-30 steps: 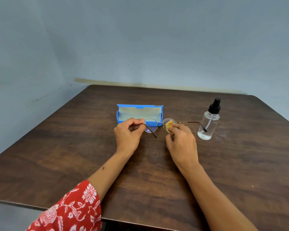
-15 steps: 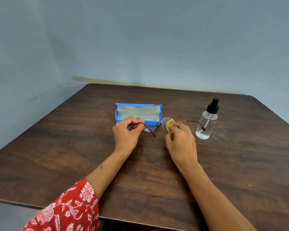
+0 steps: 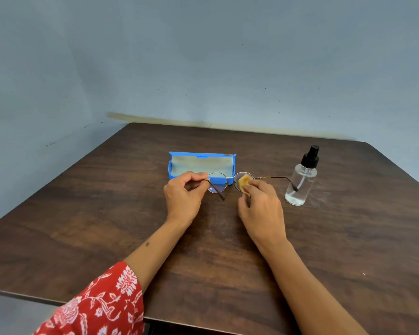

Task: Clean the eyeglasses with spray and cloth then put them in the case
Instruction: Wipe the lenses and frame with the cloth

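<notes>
Thin metal-rimmed eyeglasses (image 3: 218, 183) with round lenses are held just above the table, in front of the open blue case (image 3: 179, 175). My left hand (image 3: 183, 198) pinches the frame at its left hinge; that temple points toward me. My right hand (image 3: 260, 209) pinches a small yellow cloth (image 3: 244, 183) against the right lens. The right temple sticks out toward the clear spray bottle (image 3: 300, 184) with a black pump top, which stands upright to the right.
The dark wooden table (image 3: 348, 238) has its front edge close to me and a blue-grey wall behind and to the left. The case's pale lining faces up, with nothing inside it.
Both hands keep their grip on the glasses and the cloth in the same spot. The view has shifted slightly; the cloth stays on the right lens.
</notes>
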Demonstrator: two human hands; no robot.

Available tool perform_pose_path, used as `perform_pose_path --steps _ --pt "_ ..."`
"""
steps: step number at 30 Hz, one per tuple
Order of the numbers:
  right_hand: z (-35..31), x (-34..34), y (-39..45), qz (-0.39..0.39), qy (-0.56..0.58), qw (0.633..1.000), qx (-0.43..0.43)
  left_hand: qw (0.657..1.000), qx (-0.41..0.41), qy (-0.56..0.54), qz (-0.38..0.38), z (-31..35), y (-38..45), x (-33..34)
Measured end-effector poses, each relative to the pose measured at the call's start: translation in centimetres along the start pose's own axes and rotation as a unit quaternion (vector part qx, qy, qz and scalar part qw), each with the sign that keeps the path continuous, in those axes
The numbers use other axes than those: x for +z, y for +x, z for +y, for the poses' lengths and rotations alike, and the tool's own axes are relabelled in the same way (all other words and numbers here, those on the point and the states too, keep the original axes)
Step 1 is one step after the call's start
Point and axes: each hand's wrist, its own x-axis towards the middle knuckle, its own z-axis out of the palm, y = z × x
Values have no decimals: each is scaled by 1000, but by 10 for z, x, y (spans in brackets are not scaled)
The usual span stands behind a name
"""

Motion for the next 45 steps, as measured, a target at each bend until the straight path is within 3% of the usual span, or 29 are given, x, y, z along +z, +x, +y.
perform_pose_path --steps 3,9,14,19,24,29,34,40,45 --pt "2 -1 1 -6 -23 999 49 1000 -4 -4 0 0 0 0" --pt "-2 2 -1 -1 -5 999 -47 1000 -2 -1 -2 0 0 0" --pt "-1 1 0 7 -26 1000 9 1000 -1 1 -3 1 -1 0" --pt "-3 1 -1 0 -21 997 -74 1000 -1 -7 3 1 0 -1" --pt "1 0 0 18 -36 999 -20 1000 -2 -7 0 2 -1 0" --pt "-2 3 -1 -3 -24 997 -68 1000 -8 -10 2 1 0 -1" --pt "0 0 0 -6 -47 999 18 1000 -9 -15 4 2 0 -1" --pt "-3 4 -2 -19 -31 997 -65 1000 -8 -23 13 -1 3 -1" --pt "-1 0 -1 -9 -47 999 22 1000 -4 -17 8 0 2 -1"
